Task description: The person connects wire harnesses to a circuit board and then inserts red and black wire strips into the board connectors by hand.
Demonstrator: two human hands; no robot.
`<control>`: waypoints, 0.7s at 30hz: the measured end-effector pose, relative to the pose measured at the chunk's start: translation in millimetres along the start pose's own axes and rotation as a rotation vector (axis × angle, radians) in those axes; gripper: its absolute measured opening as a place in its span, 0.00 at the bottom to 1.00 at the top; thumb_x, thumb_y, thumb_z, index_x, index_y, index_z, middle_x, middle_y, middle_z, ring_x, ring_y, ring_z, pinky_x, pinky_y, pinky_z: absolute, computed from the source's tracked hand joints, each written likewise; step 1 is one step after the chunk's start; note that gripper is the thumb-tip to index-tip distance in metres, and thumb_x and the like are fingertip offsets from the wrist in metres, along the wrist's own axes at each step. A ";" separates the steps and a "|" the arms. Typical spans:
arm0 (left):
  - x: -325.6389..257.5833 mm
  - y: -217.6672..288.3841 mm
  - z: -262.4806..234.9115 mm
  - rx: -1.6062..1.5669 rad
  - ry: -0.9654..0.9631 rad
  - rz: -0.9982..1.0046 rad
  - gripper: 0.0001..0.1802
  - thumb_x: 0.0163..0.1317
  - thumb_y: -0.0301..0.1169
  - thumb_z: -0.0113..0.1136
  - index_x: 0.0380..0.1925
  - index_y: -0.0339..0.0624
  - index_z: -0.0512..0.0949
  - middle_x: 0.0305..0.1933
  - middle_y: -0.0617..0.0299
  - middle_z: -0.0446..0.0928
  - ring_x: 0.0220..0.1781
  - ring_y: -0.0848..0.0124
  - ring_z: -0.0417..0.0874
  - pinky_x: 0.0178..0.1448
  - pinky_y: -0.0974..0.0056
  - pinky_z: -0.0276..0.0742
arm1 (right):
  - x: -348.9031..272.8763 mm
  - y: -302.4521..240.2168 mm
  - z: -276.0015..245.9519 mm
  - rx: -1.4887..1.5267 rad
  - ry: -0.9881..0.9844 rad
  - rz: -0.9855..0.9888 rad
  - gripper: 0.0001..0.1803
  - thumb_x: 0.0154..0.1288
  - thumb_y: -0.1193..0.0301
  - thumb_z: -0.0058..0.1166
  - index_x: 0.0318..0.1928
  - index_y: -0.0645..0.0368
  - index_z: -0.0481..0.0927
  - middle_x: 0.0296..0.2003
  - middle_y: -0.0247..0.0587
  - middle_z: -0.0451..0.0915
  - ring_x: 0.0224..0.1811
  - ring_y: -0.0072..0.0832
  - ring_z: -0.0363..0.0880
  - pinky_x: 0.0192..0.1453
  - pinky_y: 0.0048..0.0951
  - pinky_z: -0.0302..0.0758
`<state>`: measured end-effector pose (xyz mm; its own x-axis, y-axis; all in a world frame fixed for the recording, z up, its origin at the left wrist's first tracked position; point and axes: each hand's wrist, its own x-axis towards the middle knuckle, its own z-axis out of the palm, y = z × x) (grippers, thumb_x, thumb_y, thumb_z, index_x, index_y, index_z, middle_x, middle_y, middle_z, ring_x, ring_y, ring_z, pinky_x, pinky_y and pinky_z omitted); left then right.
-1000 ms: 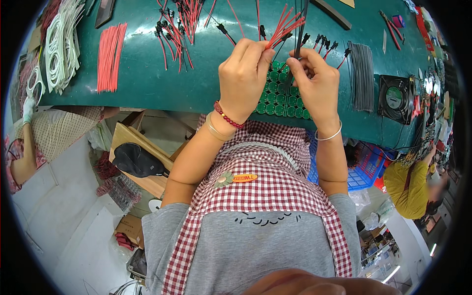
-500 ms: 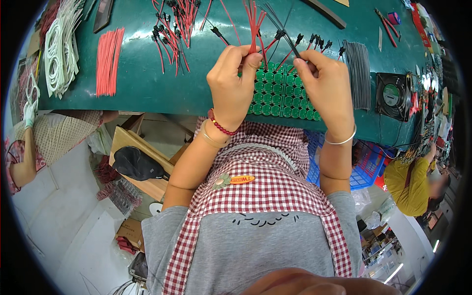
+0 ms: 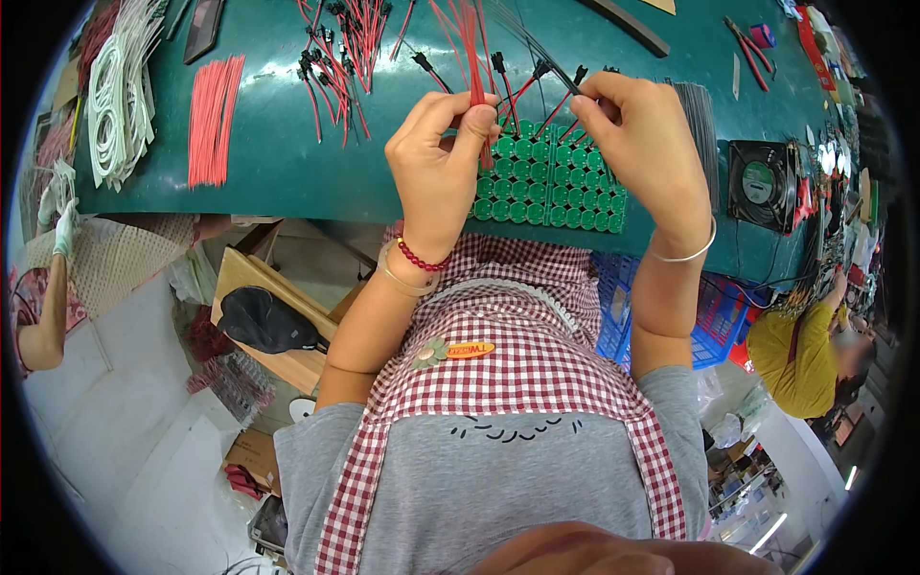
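Note:
My left hand (image 3: pixel 436 163) is closed around a bundle of red wires (image 3: pixel 471 62), which fan out at their far ends. Between the thumb and fingers of my right hand (image 3: pixel 652 144) is a thinner bunch of black wires (image 3: pixel 546 57), slanting away to the far left. Both hands hover over the far part of a green panel of round circuit boards (image 3: pixel 551 182). Short red and black leads with black plugs (image 3: pixel 498 63) stick out beyond the panel's far edge. My right hand hides some of these leads.
Cut red wires (image 3: pixel 216 120) and white cable coils (image 3: pixel 120 105) lie at the left. Red leads with plugs (image 3: pixel 359 43) are heaped at the far middle. Grey wires (image 3: pixel 698 125), a black fan (image 3: pixel 762 182) and pliers (image 3: pixel 752 53) sit at the right. Other people work on both sides.
My left hand has shifted a little left and nearer with the red wires. My right hand has moved slightly right, its wrist swinging outward. The black wires now slant more to the left.

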<state>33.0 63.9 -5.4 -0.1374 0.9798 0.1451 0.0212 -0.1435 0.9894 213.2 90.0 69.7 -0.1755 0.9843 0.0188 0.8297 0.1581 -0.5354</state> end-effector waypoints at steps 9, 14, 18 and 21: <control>4.1 21.6 1.6 -0.109 -0.134 -0.129 0.08 0.63 0.27 0.62 0.35 0.30 0.82 0.35 0.59 0.81 0.30 0.74 0.85 0.32 0.72 0.79 | -35.0 -5.5 -12.6 0.567 0.088 0.264 0.08 0.66 0.73 0.58 0.37 0.68 0.81 0.24 0.31 0.79 0.21 0.14 0.71 0.24 0.17 0.65; -3.2 23.6 -7.0 -0.078 -0.161 -0.141 0.11 0.67 0.31 0.60 0.39 0.30 0.80 0.32 0.62 0.80 0.33 0.74 0.83 0.37 0.70 0.81 | -43.7 7.3 -1.6 0.920 0.238 0.131 0.07 0.66 0.78 0.57 0.42 0.69 0.78 0.31 0.41 0.82 0.27 0.21 0.81 0.30 0.18 0.77; -9.8 15.1 -16.5 -0.110 -0.140 -0.223 0.12 0.67 0.31 0.60 0.39 0.30 0.80 0.30 0.61 0.79 0.32 0.74 0.83 0.37 0.70 0.82 | -37.0 17.9 41.7 0.878 0.371 0.131 0.05 0.64 0.78 0.59 0.40 0.67 0.80 0.29 0.37 0.82 0.27 0.19 0.81 0.31 0.18 0.76; -15.6 14.7 -24.5 -0.129 -0.112 -0.261 0.12 0.67 0.31 0.60 0.40 0.29 0.79 0.29 0.61 0.79 0.31 0.74 0.83 0.37 0.70 0.82 | -31.2 24.7 69.6 0.709 0.441 0.066 0.06 0.62 0.76 0.61 0.38 0.66 0.80 0.25 0.36 0.82 0.22 0.19 0.80 0.27 0.19 0.74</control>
<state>11.2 43.1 6.8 -0.0112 0.9941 -0.1081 -0.1275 0.1058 0.9862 202.3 57.8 -2.9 0.2075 0.9535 0.2185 0.2755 0.1573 -0.9483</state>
